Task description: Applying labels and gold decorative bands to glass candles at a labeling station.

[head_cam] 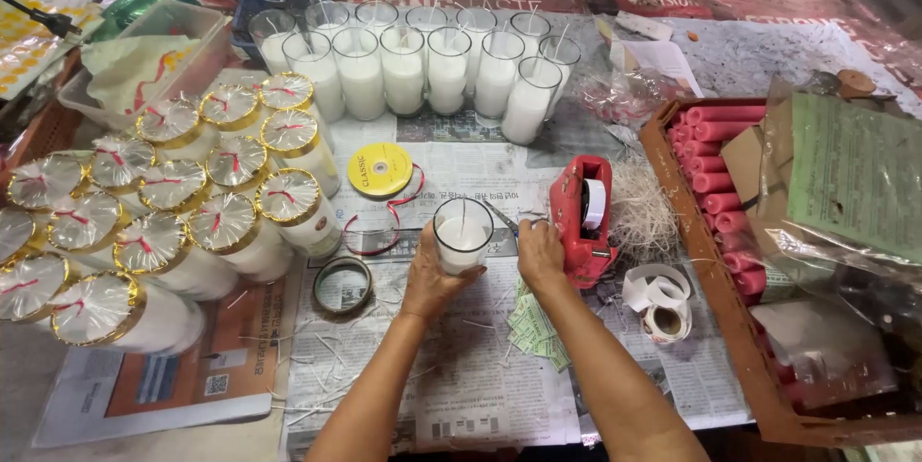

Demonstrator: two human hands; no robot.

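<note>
My left hand (pixel 431 275) grips a clear glass (pixel 462 233) filled with white wax and a wick, standing on newspaper (pixel 480 366). Just right of it, my right hand (pixel 540 253) rests with fingers curled beside a red tape dispenser (pixel 584 217), touching its left side; whether it pinches tape I cannot tell. A yellow ribbon spool (pixel 380 169) with red ribbon lies just behind the glass.
Several unwrapped wax-filled glasses (pixel 423 68) stand at the back. Several wrapped candles with gold rims (pixel 173 203) lie at the left. A tape ring (pixel 343 284) lies by my left wrist, paper rolls (pixel 661 301) at the right, and a wooden tray of pink candles (pixel 720 183) further right.
</note>
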